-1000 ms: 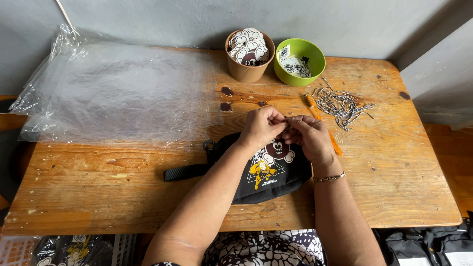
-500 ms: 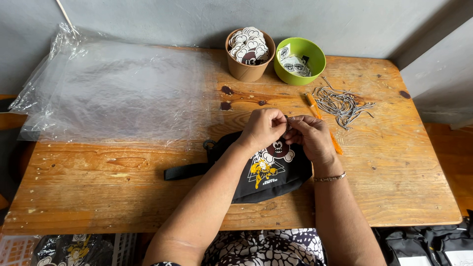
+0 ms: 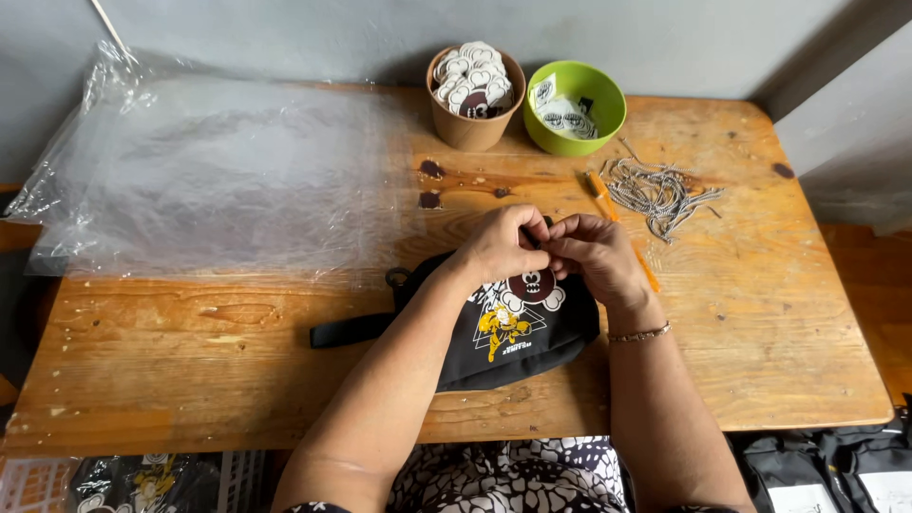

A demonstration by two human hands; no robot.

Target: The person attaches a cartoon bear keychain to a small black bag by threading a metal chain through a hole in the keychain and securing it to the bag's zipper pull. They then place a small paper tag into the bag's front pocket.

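Since half a second ago: almost nothing has shifted. Both hands stay bunched together at the top edge of the black pouch, with only a slight change in the fingertips.

Head view, item by item.

Left hand [image 3: 502,245]: fingers curled in, tips pinched on a small dark part at the upper edge of the black pouch [image 3: 518,328]; what that part is cannot be made out.

Right hand [image 3: 597,256]: fingers bent and closed toward the same spot, touching the left fingertips; a thin bracelet [image 3: 639,333] sits on the wrist.

Black pouch: lies flat on the wooden table [image 3: 760,323], just in front of the person, cartoon print facing up, its strap [image 3: 350,331] trailing left.

Clear plastic sheets [image 3: 209,180]: spread over the table's left half, well apart from the hands.

Brown cup [image 3: 475,123]: far edge of the table, filled with black-and-white cartoon tags.

Green bowl [image 3: 575,106]: just beside the cup, holding a few of the same tags.

Pile of grey ball chains [image 3: 655,190]: right of the hands, near the bowl.

Orange stick [image 3: 617,228]: lies between the chains and the right hand.
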